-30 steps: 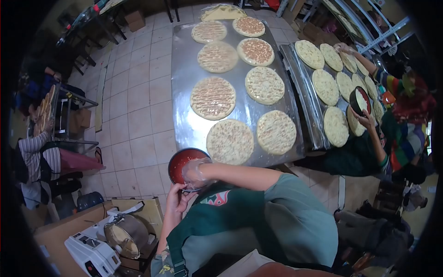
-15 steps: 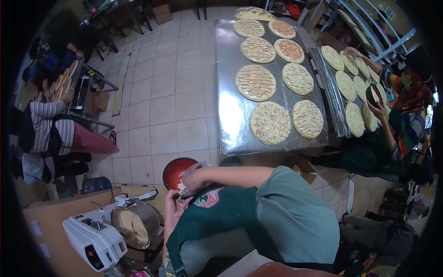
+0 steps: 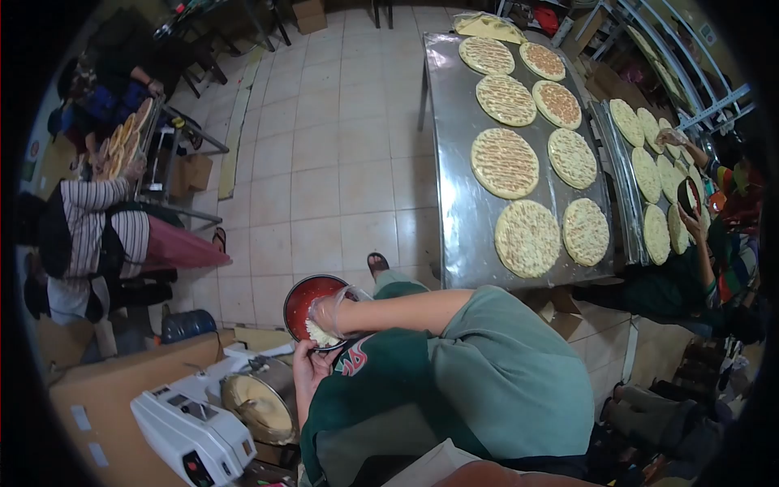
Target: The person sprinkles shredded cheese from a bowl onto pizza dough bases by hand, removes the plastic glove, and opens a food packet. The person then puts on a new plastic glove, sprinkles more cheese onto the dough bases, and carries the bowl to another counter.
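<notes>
My left hand [image 3: 309,369] is closed on the near rim of a round bowl [image 3: 311,295], dark outside and red inside, held in front of my apron. White crumbly shreds, like grated cheese [image 3: 320,334], lie in the bowl's near side. My right hand [image 3: 328,315], in a clear plastic glove, reaches into the bowl above and against the shreds. Its fingertips are hidden, so their grip does not show. Several round flat pizzas stand on the metal table [image 3: 456,235] ahead to the right; the nearest pizza [image 3: 527,238] has pale topping.
At the right a co-worker [image 3: 734,203] holds a bowl beside a tray [image 3: 621,203] of pizza bases. A mixer [image 3: 193,426] with its dough-filled bowl [image 3: 261,402] stands near my left. People sit by a rack of bread at far left. A cardboard box [image 3: 561,315] sits under the table.
My view has turned left, so the table sits farther right. A sandalled foot now shows ahead of me. My right hand stays in the bowl, with more of the white shreds visible below it.
</notes>
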Motion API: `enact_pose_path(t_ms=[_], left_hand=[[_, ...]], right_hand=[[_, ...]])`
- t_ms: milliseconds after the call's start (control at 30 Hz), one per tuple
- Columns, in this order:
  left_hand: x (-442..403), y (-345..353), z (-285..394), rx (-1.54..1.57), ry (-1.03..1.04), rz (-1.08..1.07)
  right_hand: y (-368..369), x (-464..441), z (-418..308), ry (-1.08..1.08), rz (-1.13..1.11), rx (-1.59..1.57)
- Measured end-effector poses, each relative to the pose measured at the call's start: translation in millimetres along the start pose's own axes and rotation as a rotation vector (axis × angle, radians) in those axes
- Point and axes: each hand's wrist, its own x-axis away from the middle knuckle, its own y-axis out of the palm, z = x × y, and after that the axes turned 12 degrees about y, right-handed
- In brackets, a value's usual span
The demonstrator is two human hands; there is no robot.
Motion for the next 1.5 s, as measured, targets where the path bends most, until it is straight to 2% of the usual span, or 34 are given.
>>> enact_pose_path(t_ms=[100,167,233,333,467,533,567,633,667,700,767,800,900,933,967,1033,1100,1167,1233,1267,1400,1433,1500], left_hand=[[-38,23,27,-0.035,-0.003,0.001],[-61,46,50,-0.081,-0.072,-0.058],[-86,67,68,-0.093,-0.133,-0.113],[-123,88,81,-0.239,-0.083,-0.218],[-164,132,92,-0.239,-0.233,-0.236],[-186,150,95,-0.279,-0.317,-0.304],[-197,161,95,-0.299,-0.344,-0.338],[-220,181,94,-0.405,-0.385,-0.390],[-234,191,95,-0.420,-0.465,-0.397],[-248,201,93,-0.436,-0.487,-0.420],[-271,219,95,-0.539,-0.500,-0.522],[-275,233,97,-0.561,-0.507,-0.544],[-299,268,98,-0.612,-0.669,-0.651],[-309,275,96,-0.639,-0.717,-0.656],[-315,284,93,-0.656,-0.734,-0.668],[-323,299,86,-0.734,-0.717,-0.757],[-329,312,75,-0.767,-0.762,-0.776],[-327,327,64,-0.860,-0.771,-0.829],[-336,337,52,-0.873,-0.842,-0.819],[-336,343,47,-0.899,-0.844,-0.814],[-341,363,31,-0.907,-0.830,-0.756],[-343,369,28,-0.875,-0.840,-0.743],[-344,382,24,-0.883,-0.807,-0.716]], right_hand=[[-31,-29,29,0.036,0.105,-0.018],[-64,-42,52,0.177,0.139,-0.225],[-116,-29,72,0.246,0.149,-0.305],[-145,-39,109,0.090,0.259,-0.545],[-157,-40,148,0.236,0.286,-0.791],[-162,-29,161,0.303,0.270,-1.166],[-165,-23,167,0.336,0.307,-1.172],[-169,-15,174,0.444,0.390,-1.519],[-163,-17,181,0.420,0.358,-1.758],[-162,-15,190,0.439,0.392,-1.765],[-162,-11,199,0.064,0.594,-1.843],[-168,-6,198,0.033,0.623,-1.954],[-168,-8,211,0.082,0.737,-2.127],[-171,-8,213,0.165,0.769,-2.201],[-164,-10,222,0.170,0.800,-2.207],[-147,-14,236,0.252,1.174,-1.661],[-149,1,236,0.284,1.172,-2.025],[-142,20,241,0.301,1.333,-2.078],[-140,45,244,0.480,1.568,-1.806],[-138,65,248,0.025,1.533,-2.327],[-126,128,264,0.464,1.892,-2.227],[-116,141,272,0.461,1.890,-2.237],[-88,163,293,0.847,1.816,-2.212]])
